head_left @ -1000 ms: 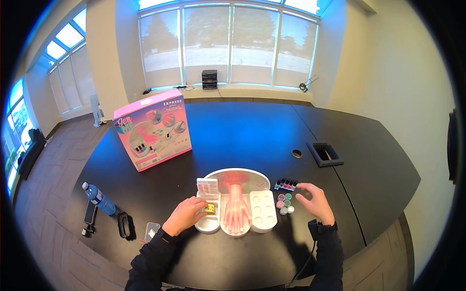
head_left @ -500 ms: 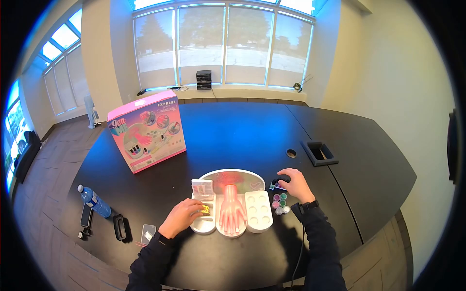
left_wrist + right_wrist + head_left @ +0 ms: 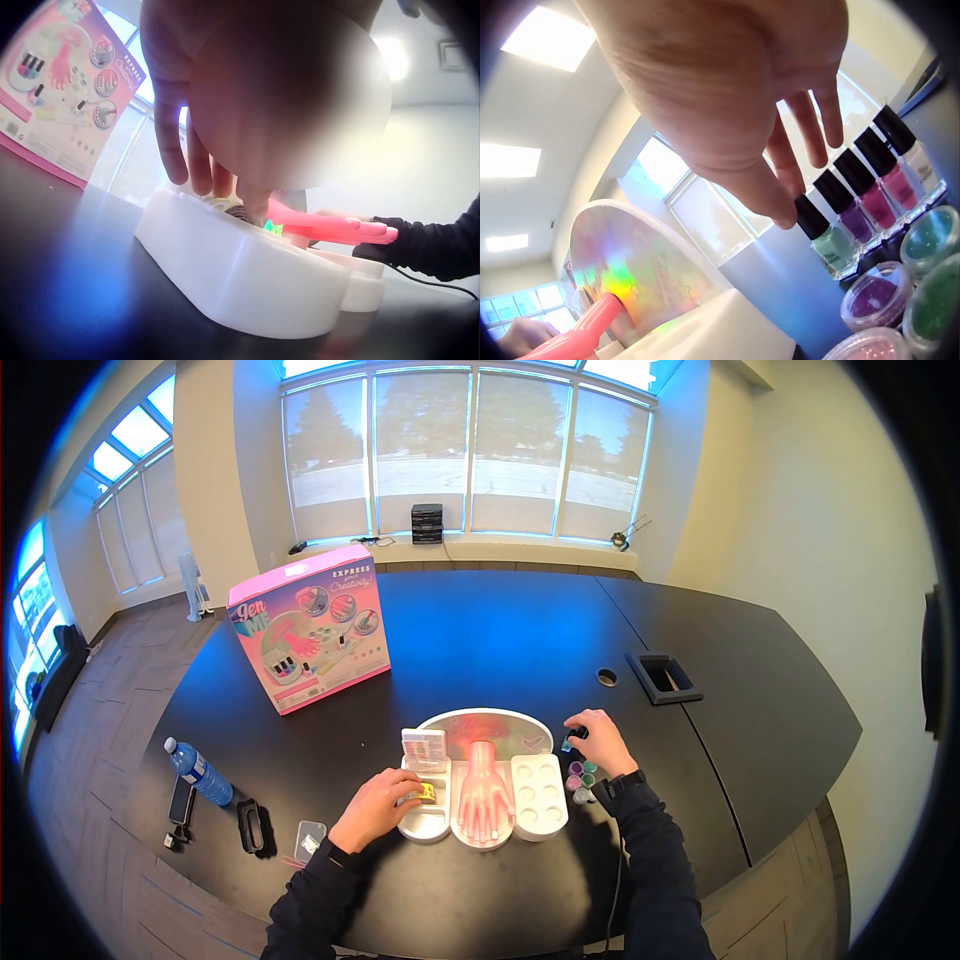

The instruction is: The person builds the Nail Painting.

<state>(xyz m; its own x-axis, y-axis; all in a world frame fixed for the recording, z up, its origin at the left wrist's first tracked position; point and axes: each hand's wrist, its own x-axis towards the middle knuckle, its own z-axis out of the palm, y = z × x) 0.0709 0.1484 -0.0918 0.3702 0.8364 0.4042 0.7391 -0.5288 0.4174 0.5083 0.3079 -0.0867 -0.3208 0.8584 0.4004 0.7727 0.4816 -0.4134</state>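
A white manicure playset [image 3: 538, 818] with a pink model hand [image 3: 484, 800] stands on the table. My left hand [image 3: 378, 807] is over its left tray, thumb and fingers around a small yellow patterned item [image 3: 427, 793] in a compartment. In the left wrist view, the tray wall partly hides that item. My right hand [image 3: 600, 742] reaches to the row of nail polish bottles right of the playset. Its thumb and forefinger pinch the black cap of the mint green nail polish bottle [image 3: 832, 249], which sits at the row's near end beside a purple bottle [image 3: 856, 223].
Several round glitter pots [image 3: 581, 781] lie close below my right hand. A clear lidded case [image 3: 425, 748] stands upright at the left tray. Further left are a pink box [image 3: 310, 630], a water bottle [image 3: 199, 772], a black holder [image 3: 252, 828] and a small clear case [image 3: 310, 840].
My right hand has come left and inward from beside the bottles to the mint green nail polish bottle's cap. My left hand has stayed at the yellow item.
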